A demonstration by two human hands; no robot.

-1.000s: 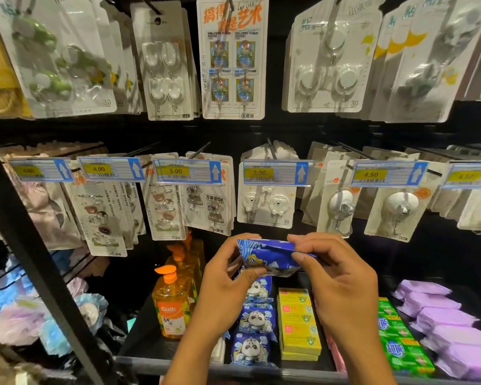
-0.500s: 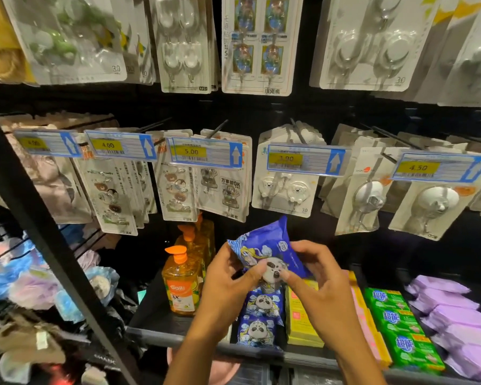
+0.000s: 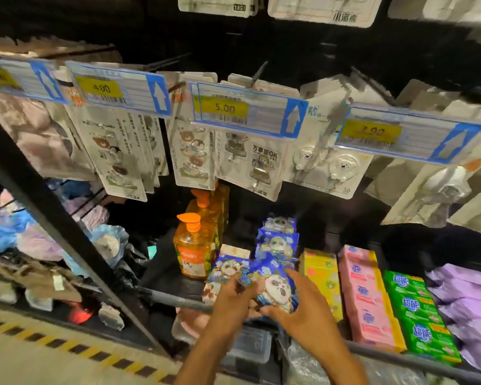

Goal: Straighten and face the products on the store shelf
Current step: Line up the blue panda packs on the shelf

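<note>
Seen from the head camera, both forearms reach up from the bottom edge toward the front of the lower shelf, a dark tray with a rounded metal rail along its lip. The left hand is turned palm inward, and its fingers curl over the left edge of a blue panda packet. The right hand grasps the same packet from the right side, with the index finger laid along its upper edge and the thumb tucked beneath. The packet is a soft, glossy, crinkled film pouch printed with a white panda face. It is held tilted just above the front rail, between the orange soap bottle and the yellow boxes.

A second pouch of the same kind lies beside the left hand. Motion blur hides whether the hand touches it. More of these pouches stand in a row running back into the shelf.

The soap bottle is clear plastic with an orange pump cap. To the right of the yellow boxes lie flat rectangular cartons, pink and then green, followed by soft lilac wrapped packs. Above them hang blister cards on pegs behind blue-edged price tags.
</note>
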